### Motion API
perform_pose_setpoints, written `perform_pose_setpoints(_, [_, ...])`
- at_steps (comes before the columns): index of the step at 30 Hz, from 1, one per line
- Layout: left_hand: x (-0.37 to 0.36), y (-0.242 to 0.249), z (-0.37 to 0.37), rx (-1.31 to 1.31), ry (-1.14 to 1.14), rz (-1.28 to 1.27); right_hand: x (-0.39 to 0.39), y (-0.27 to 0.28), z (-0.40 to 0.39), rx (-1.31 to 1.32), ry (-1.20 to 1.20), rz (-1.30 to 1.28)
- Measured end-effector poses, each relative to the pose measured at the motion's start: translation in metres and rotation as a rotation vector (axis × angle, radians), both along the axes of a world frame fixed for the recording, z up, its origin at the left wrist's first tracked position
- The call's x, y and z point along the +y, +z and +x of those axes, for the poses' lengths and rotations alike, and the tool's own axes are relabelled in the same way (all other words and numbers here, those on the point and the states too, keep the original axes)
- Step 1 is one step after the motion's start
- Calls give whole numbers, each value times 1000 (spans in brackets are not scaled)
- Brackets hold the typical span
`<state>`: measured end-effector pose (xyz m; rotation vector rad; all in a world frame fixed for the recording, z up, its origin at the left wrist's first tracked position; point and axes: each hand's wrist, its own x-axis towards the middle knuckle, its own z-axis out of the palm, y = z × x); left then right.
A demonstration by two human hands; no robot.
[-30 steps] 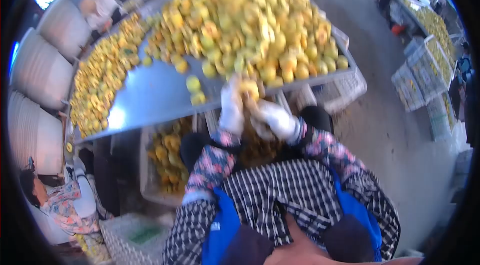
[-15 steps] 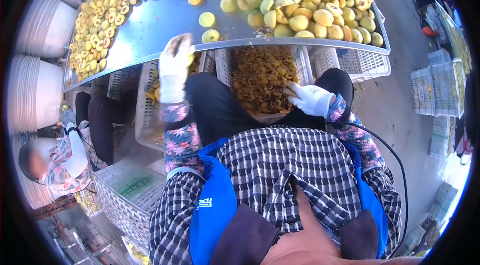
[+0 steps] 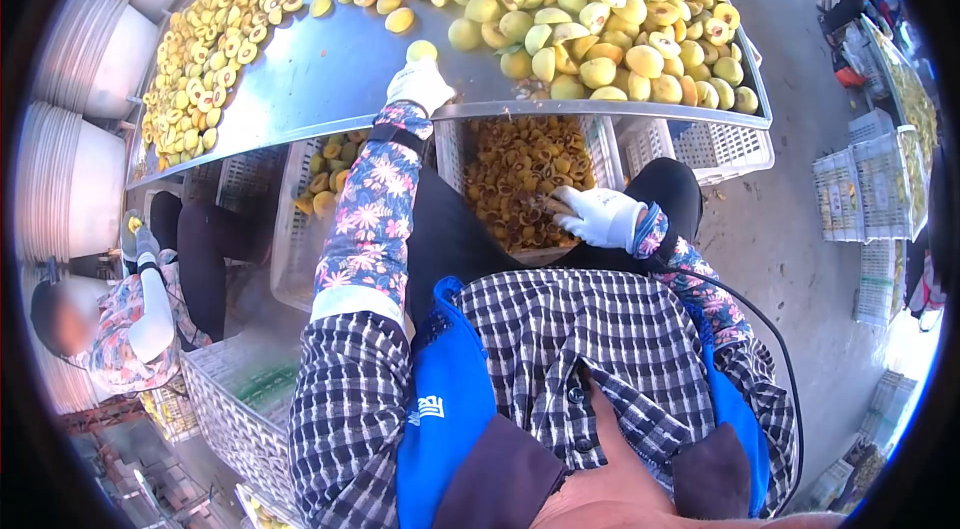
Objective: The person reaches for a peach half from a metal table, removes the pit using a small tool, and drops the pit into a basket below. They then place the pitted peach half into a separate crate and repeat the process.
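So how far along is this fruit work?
Partway, I'd guess. Brown, hollowed-looking pieces fill much of the crate between the knees, so some looks done. The left hand is at a yellow-green fruit on the metal table; whether the right hand holds anything is unclear. The big heap of fruit there suggests plenty is left.

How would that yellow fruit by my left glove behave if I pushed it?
The fruit would probably slide, perhaps roll: its visible side is rounded and the metal tray looks smooth. It's likely light, being smaller than your left glove, and probably fairly firm, since it looks plump.
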<state>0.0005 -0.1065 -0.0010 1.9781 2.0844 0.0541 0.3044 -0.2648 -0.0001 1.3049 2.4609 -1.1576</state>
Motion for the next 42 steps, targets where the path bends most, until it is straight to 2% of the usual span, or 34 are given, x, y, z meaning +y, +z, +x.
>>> perform_pose_setpoints(1, [3, -4, -8, 3, -4, 8, -1, -2, 0, 11, -5, 13])
perform_pose_setpoints(3, [6, -12, -30, -469, 77, 79, -2, 6, 1, 7, -21, -11])
perform_pose_setpoints(4, [7, -14, -38, -1030, 276, 1, -2, 4, 4, 85, -43, 13])
perform_pose_setpoints(5, [14, -20, -52, -1345, 318, 11, -2, 3, 5, 162, -63, 37])
perform_pose_setpoints(7, [-13, 20, -38, -1663, 439, -2, 4, 15, 1, 223, -74, 42])
perform_pose_setpoints(8, [-10, 9, -34, -1660, 437, -7, 8, 21, -4, 264, -91, 46])
perform_pose_setpoints(10, [6, -21, -16, -1124, 350, 496, 16, 26, -10, 315, -121, 98])
perform_pose_setpoints(11, [7, -18, -1, -1132, 334, 487, 19, 34, -13, 318, -140, 111])
perform_pose_setpoints(13, [-7, 2, 24, -681, -17, 428, 21, 36, -14, 300, -168, 106])
perform_pose_setpoints(14, [-20, 29, 46, -563, -14, 241, 20, 34, -13, 297, -174, 105])
perform_pose_setpoints(15, [-3, 6, 47, -634, -150, 128, 18, 30, -12, 285, -181, 98])
perform_pose_setpoints(17, [8, -29, 68, -437, -198, 38, 13, 25, -5, 258, -193, 97])
perform_pose_setpoints(18, [3, -19, 82, -446, -208, 40, 9, 23, -1, 265, -208, 88])
perform_pose_setpoints(20, [-12, -1, 103, -245, -42, 13, 3, 10, 6, 270, -253, 56])
perform_pose_setpoints(27, [0, 2, 122, -135, -84, -54, 4, 0, -5, 260, -219, -61])
perform_pose_setpoints(29, [-1, -7, 99, -526, -45, 26, 2, -6, -5, 297, -227, -23])
perform_pose_setpoints(30, [-3, -11, 83, -713, -49, 165, 1, -15, -1, 343, -249, 6])
perform_pose_setpoints(31, [19, -37, 58, -1267, 8, -92, -2, -23, 1, 394, -275, 27])
perform_pose_setpoints(33, [-12, 16, 35, -1884, 253, -313, -7, -34, 9, 484, -301, -40])
perform_pose_setpoints(35, [-36, 43, 15, -1952, 217, -279, -9, -48, 12, 459, -309, -72])
perform_pose_setpoints(37, [-58, 57, -1, -2018, 178, -232, -6, -26, 8, 386, -296, -104])
perform_pose_setpoints(40, [-87, 62, -25, -1821, 170, -138, -6, -33, 3, 480, -312, -36])
perform_pose_setpoints(41, [-99, 63, -36, -1748, 186, -8, -6, -30, 2, 479, -310, -37])
perform_pose_setpoints(42, [-118, 76, -40, -1549, 201, 175, -5, -25, 2, 396, -302, -87])
